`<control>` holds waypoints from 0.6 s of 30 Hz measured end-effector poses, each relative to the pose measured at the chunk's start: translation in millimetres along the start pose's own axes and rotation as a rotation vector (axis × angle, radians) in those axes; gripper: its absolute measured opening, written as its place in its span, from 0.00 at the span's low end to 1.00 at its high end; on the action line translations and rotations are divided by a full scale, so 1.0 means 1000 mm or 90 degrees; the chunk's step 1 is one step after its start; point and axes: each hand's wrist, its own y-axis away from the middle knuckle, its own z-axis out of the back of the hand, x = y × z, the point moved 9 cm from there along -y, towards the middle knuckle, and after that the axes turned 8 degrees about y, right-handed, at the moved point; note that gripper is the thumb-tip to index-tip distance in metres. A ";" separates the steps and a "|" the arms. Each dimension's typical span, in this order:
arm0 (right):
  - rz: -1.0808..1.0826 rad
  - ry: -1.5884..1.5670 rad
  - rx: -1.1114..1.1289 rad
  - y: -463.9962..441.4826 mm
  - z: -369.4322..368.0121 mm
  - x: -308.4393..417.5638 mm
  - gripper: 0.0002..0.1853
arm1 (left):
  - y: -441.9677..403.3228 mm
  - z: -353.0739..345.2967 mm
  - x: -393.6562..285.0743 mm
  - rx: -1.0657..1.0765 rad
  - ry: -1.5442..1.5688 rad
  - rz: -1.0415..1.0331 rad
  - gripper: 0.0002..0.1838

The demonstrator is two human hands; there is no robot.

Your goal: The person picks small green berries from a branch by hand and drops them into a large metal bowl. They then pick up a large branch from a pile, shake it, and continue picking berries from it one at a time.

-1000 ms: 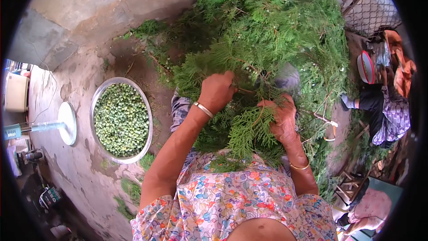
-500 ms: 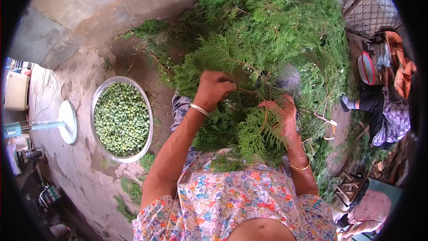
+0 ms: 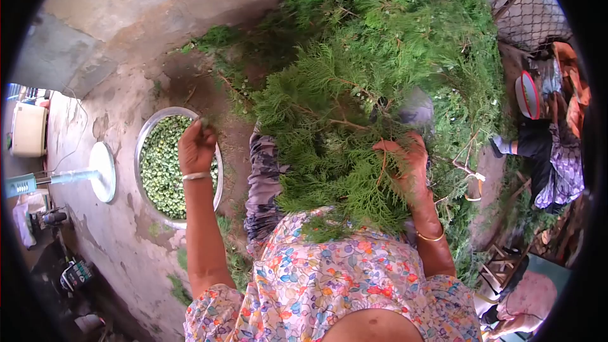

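Observation:
My left hand, with a pale bangle at the wrist, is over the right part of the rim of a round metal basin full of small green seed cones. Its fingers are curled together; a blurred dark speck shows at the tips, too small to name. My right hand, wearing a thin gold bangle, grips a leafy evergreen branch that spreads across my lap. Its fingers are partly hidden by the foliage.
A large heap of cut evergreen branches lies ahead along the wall. At left stands a fan with a round white base. On the right are another person's leg, a red-rimmed basin and a wire mesh.
My left hand has moved left from the branch to above the basin, fingers closed. My right hand keeps its hold on the branch, almost in the same place.

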 end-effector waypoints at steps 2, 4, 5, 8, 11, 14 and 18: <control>0.003 0.005 -0.013 -0.001 -0.002 0.001 0.22 | 0.026 -0.001 -0.010 -0.045 -0.043 -0.012 0.03; 0.026 -0.006 -0.013 -0.002 -0.006 0.001 0.21 | 0.040 -0.023 0.001 0.045 -0.094 0.002 0.06; 0.041 -0.010 -0.015 -0.002 -0.007 0.003 0.20 | 0.048 -0.044 0.015 0.086 -0.106 0.017 0.08; 0.026 -0.026 -0.039 -0.002 -0.007 -0.001 0.20 | 0.075 -0.109 0.078 0.185 -0.143 0.101 0.09; 0.000 -0.012 0.018 -0.007 -0.003 0.007 0.23 | 0.101 -0.158 0.145 0.260 -0.235 0.184 0.11; 0.000 -0.043 -0.027 -0.009 0.005 0.011 0.26 | 0.122 -0.196 0.186 0.377 -0.309 0.183 0.09; 0.022 -0.062 -0.016 -0.007 0.009 0.011 0.22 | 0.134 -0.202 0.206 0.361 -0.356 0.109 0.08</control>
